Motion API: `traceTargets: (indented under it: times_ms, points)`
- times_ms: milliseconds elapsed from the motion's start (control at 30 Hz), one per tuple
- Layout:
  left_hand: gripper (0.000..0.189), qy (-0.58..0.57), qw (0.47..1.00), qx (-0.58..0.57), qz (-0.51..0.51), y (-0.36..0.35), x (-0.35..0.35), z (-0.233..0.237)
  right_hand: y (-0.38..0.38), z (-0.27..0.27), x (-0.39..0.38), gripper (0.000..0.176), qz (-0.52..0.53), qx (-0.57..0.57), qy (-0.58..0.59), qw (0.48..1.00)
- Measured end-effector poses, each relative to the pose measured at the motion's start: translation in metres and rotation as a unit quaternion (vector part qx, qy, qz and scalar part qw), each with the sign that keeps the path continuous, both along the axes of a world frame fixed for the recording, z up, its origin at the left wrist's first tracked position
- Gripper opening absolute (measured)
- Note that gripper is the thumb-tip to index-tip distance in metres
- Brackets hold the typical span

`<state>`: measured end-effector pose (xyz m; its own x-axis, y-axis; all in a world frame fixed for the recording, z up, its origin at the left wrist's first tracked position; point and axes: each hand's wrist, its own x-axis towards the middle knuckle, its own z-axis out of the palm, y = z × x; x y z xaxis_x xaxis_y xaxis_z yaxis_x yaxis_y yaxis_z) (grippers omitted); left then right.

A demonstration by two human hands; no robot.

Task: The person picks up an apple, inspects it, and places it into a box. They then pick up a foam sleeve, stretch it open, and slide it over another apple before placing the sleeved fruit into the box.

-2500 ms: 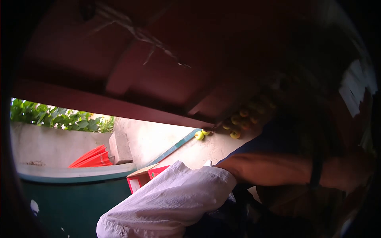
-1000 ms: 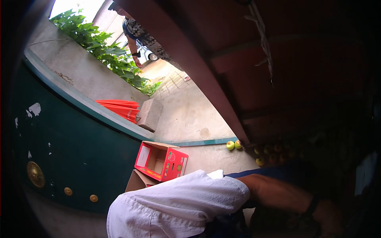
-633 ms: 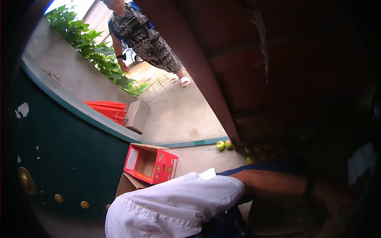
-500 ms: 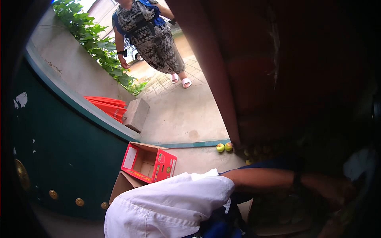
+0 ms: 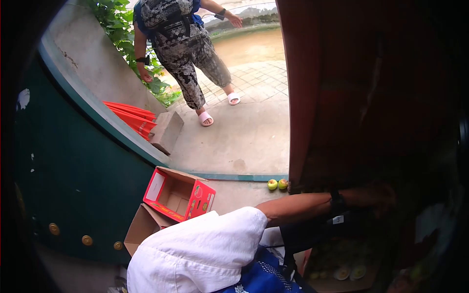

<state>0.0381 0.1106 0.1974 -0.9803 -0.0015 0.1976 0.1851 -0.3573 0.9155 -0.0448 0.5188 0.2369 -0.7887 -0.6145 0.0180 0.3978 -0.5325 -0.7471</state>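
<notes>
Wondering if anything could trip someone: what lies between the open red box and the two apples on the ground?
Nothing: in the head view, only bare concrete floor separates red box and apples.

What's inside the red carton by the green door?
The red carton lies open toward the camera: only bare brown cardboard shows inside, no fruit. Its deepest corner is shaded and hidden by the near wall.

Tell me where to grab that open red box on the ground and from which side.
I'd take the red box by the top edge of its printed wall, coming from above: it lies mouth up and looks empty, so that rim is bare, while a brown carton crowds its lower-left side.
</notes>
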Motion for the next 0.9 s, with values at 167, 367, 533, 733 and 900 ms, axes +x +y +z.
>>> traceTargets:
  times_ms: [167, 367, 533, 733, 900]
  points:
    - [0.022, 0.029, 0.998, 0.041, 0.038, -0.010, -0.003, -0.012, -0.057, 0.025, 0.045, 0.050, -0.007, -0.024, 0.001, 1.000]
    - [0.022, 0.012, 0.997, 0.019, 0.080, -0.009, 0.007, -0.006, -0.093, 0.004, 0.073, 0.051, -0.022, -0.027, -0.032, 0.999]
    - [0.021, -0.007, 0.997, 0.031, 0.074, -0.004, 0.015, 0.000, -0.099, -0.009, 0.091, 0.049, 0.000, -0.050, -0.047, 0.998]
    - [0.022, 0.008, 0.997, 0.037, 0.072, -0.006, 0.018, 0.006, -0.138, -0.009, 0.144, 0.058, -0.102, 0.029, -0.186, 0.977]
    - [0.023, 0.001, 0.997, 0.036, 0.070, -0.006, 0.019, 0.008, -0.125, -0.057, 0.136, 0.059, -0.080, 0.033, -0.235, 0.968]
